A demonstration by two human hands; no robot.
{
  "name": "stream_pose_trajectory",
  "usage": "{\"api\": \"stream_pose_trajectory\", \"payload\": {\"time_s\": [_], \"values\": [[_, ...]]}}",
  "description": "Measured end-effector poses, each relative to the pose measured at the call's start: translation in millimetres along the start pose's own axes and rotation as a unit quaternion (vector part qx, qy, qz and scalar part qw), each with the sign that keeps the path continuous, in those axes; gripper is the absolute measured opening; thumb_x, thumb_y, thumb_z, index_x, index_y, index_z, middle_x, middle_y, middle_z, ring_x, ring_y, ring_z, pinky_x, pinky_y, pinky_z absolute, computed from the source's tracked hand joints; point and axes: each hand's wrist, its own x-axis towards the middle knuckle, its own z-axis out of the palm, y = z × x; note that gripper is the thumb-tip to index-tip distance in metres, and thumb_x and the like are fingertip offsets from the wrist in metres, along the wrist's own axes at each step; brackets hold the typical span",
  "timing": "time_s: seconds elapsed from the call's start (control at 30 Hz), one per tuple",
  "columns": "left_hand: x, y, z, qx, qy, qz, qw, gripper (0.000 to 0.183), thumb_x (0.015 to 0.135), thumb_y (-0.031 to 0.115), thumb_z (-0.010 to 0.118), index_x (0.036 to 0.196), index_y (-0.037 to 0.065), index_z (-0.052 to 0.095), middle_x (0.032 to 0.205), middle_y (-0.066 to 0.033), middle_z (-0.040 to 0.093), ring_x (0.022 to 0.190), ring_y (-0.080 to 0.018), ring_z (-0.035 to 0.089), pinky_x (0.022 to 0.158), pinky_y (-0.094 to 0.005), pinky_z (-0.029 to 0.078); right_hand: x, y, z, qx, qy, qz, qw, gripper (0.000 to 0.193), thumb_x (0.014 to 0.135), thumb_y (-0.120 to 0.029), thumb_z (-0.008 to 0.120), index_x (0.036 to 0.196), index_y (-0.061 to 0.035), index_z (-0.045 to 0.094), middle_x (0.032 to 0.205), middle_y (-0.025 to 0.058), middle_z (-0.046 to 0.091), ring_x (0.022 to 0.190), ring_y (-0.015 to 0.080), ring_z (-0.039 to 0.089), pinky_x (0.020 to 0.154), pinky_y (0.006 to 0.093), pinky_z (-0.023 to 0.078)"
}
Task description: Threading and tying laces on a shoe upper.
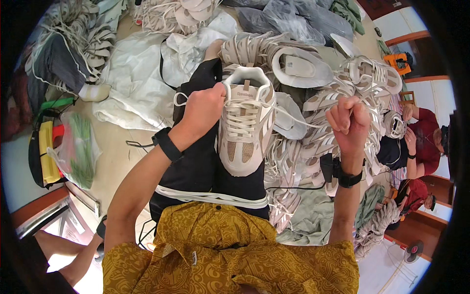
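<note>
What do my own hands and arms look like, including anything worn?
Your left hand and right hand are ungloved. A black left wristband and black right wristband circle the wrists; the right one has a boxy attachment. Short mustard sleeves bear a darker swirling pattern.

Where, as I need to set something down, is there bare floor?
Between the plastic bag and left forearm, below the white sheet, the pale floor is bare; a thin cable intrudes. Crowded: the lap, under the held shoe, and the right side, heaped with shoes.

Left hand (203,110) on beige sneaker (241,128)
</note>
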Motion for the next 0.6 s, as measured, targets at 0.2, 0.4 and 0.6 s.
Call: {"api": "stream_pose_trajectory", "payload": {"time_s": [0.2, 0.4, 0.6], "values": [[0.9, 11.9, -3.4, 0.075, 0.018, 0.12, 0.99, 0.01, 0.076, 0.005, 0.052, 0.086, 0.005, 0.051, 0.062, -0.0098, 0.056, 0.056, -0.0236, 0.058, 0.048, -0.036, 0.044, -12.8, -7.7, -17.8, -0.103, 0.054, -0.027, 0.993, 0.029, 0.088, -0.027, 0.048, 0.089, -0.0007, 0.06, 0.049, -0.001, 0.042, 0.039, 0.0067, 0.029, 0.041, 0.0232, 0.023], [13.2, 13.1, -11.5, 0.278, -0.088, 0.235, 0.927, 0.012, 0.069, 0.009, 0.056, 0.08, 0.007, 0.052, 0.061, -0.0048, 0.056, 0.052, -0.0199, 0.056, 0.047, -0.0327, 0.042, -22.0, -10.1, -35.9, -0.094, 0.076, -0.046, 0.992, 0.028, 0.088, -0.023, 0.047, 0.095, 0.0009, 0.06, 0.054, 0.0024, 0.048, 0.043, 0.0092, 0.035, 0.045, 0.0228, 0.026], [31.0, 25.0, -21.4, 0.246, -0.241, 0.141, 0.928, 0.009, 0.065, 0.011, 0.057, 0.071, 0.004, 0.058, 0.061, -0.0125, 0.06, 0.058, -0.0254, 0.061, 0.051, -0.0371, 0.046, -20.6, -8.7, -19.1, -0.244, 0.151, -0.026, 0.958, 0.026, 0.083, -0.013, 0.048, 0.097, 0.006, 0.06, 0.065, 0.0092, 0.057, 0.057, 0.0151, 0.052, 0.053, 0.0254, 0.041]]}}
